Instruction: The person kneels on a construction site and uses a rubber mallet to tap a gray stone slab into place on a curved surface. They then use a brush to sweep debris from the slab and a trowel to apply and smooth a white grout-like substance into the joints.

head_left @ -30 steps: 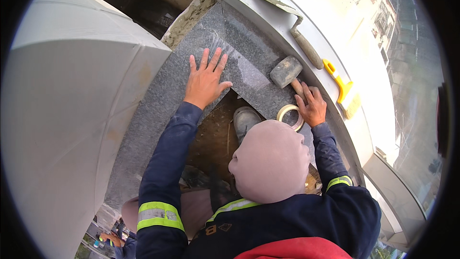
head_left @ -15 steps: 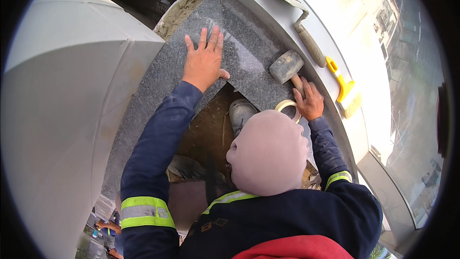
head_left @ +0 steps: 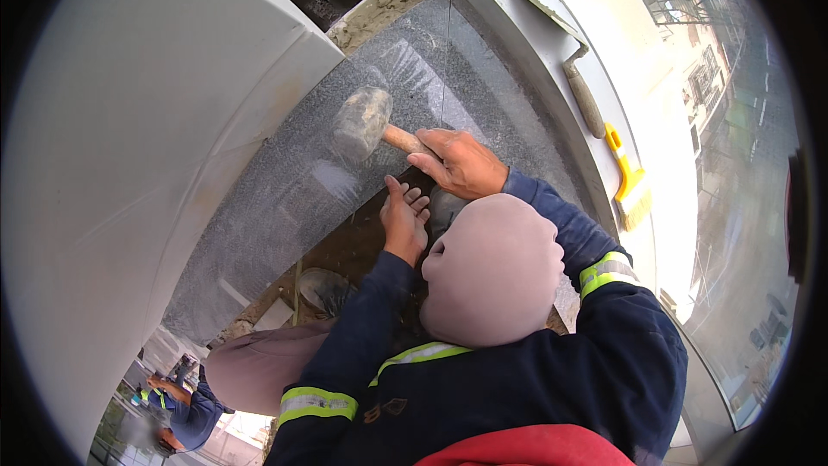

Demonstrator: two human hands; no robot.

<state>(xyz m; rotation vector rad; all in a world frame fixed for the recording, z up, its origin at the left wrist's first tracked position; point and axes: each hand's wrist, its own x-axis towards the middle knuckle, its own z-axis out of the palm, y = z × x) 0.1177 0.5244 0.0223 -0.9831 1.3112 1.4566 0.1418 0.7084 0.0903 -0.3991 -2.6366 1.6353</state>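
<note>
Your right hand (head_left: 466, 164) grips the mallet (head_left: 364, 123) by its handle (head_left: 402, 139), apparently for control, keeping it over the grey slab (head_left: 289, 177). Your left hand (head_left: 405, 229) is open, palm showing, near the slab's edge.

Jacket (head_left: 552, 380) was navy, long-sleeved; lime-edged silver bands (head_left: 317, 402) circled upper sleeves (head_left: 604, 315). Small diamond mark (head_left: 395, 406) showed on back (head_left: 483, 397), red fabric (head_left: 526, 447) below. Head covering (head_left: 492, 272) was smooth, dusty pink; trousers (head_left: 267, 367) looked mauve.

Beside the grey stone slab (head_left: 280, 181), a pale ledge (head_left: 545, 43) bears a trowel (head_left: 583, 93) and yellow-handled brush (head_left: 631, 185).
</note>
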